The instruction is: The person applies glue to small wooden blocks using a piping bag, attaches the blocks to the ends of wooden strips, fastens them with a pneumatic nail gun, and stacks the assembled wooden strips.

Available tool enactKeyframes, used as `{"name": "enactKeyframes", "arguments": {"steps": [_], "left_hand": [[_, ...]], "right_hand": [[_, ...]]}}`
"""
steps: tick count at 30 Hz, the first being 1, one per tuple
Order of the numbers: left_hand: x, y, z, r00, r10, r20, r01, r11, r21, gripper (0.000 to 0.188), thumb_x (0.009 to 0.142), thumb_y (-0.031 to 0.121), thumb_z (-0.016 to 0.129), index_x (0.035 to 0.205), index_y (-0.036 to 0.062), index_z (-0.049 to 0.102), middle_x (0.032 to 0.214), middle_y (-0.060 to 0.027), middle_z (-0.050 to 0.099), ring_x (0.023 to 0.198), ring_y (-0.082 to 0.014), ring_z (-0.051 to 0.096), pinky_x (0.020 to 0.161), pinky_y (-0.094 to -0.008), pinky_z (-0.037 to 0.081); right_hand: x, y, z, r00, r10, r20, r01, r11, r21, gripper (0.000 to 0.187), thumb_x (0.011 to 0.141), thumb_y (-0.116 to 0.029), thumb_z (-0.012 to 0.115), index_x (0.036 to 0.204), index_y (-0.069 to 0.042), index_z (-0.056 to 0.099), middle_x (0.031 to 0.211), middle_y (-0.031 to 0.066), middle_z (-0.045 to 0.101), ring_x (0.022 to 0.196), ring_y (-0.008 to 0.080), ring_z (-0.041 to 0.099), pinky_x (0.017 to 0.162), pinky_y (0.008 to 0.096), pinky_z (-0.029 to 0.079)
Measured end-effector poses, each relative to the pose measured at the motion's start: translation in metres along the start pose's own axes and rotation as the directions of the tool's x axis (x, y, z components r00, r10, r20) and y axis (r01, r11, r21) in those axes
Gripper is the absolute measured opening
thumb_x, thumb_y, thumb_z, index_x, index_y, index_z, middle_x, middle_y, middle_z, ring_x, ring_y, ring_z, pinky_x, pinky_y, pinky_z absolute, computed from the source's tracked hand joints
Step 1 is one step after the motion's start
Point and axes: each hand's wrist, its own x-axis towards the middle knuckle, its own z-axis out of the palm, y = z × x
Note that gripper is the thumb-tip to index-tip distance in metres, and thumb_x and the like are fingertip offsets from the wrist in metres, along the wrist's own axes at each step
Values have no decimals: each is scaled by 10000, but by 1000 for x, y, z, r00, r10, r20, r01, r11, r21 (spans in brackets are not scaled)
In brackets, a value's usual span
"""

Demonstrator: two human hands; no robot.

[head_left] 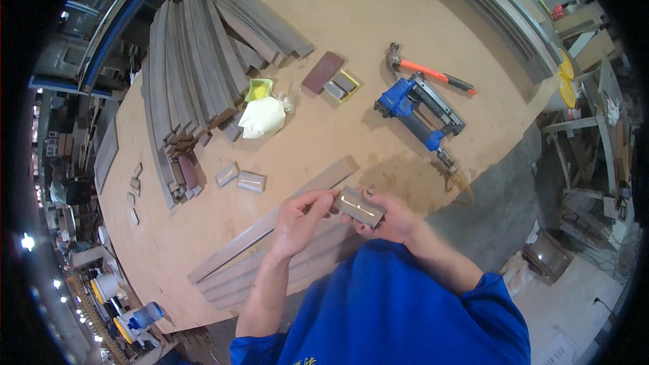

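A small grey-brown wooden block (pixel 366 213) with a thin white bead, like glue, along its upper face lies in my right hand (pixel 399 220), which grips it from below and the right. My left hand (pixel 302 220) is at the block's left end, fingers curled together; whether they pinch the block or something small is hidden. Long wooden strips (pixel 270 226) lie on the table under and beside my left forearm. Beyond my left hand, two small blocks (pixel 251 182) sit side by side, the right one bearing a similar white line.
On the table (pixel 324 128) are a blue nail gun (pixel 419 111), an orange-handled claw hammer (pixel 433 76), a maroon sanding sheet (pixel 322 72), a yellow tray (pixel 345 88) with small blocks, and a pale bag (pixel 262 118). Stacked wooden slats (pixel 196 61) fill the far left.
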Motion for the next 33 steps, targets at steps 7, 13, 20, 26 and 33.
{"name": "enactKeyframes", "arguments": {"steps": [7,13,20,26,33], "left_hand": [[-4,4,-7,993,-72,88,66,995,76,177,991,152,696,1030,-9,758,878,-43,730,802,-87,653,730,-249,533],[3,3,-3,983,-184,-8,183,969,166,135,969,117,709,958,-11,752,805,-35,713,732,-74,621,659,-254,503],[-10,-12,-8,988,-44,149,71,982,-176,412,948,50,700,1349,11,615,1093,-108,722,967,-138,673,843,-295,546],[-17,-10,-6,973,76,218,-83,996,22,649,863,2,770,1458,27,512,1293,-97,626,1164,-198,619,1007,-352,505],[-14,-22,-12,942,26,334,-83,984,158,505,798,89,834,1264,32,649,1172,-89,673,1043,-185,649,941,-339,531]], "right_hand": [[-1,7,14,1000,-5,25,6,1000,-30,315,1068,-360,509,1257,-108,511,1092,160,698,723,143,608,667,265,495],[0,14,17,996,71,50,-72,997,13,271,1078,-353,483,1245,-141,507,1079,149,694,675,144,591,647,269,482],[0,7,0,996,93,7,-92,968,233,321,1074,-389,473,1273,-146,543,1010,145,718,610,133,578,613,268,467],[-6,3,-14,972,225,71,-231,967,107,391,1079,-421,443,1278,-111,574,967,167,723,549,150,570,511,267,445],[-12,3,-15,989,104,-104,-131,943,-307,351,1081,-371,497,1267,-96,611,961,124,718,709,136,616,640,274,487]]}}
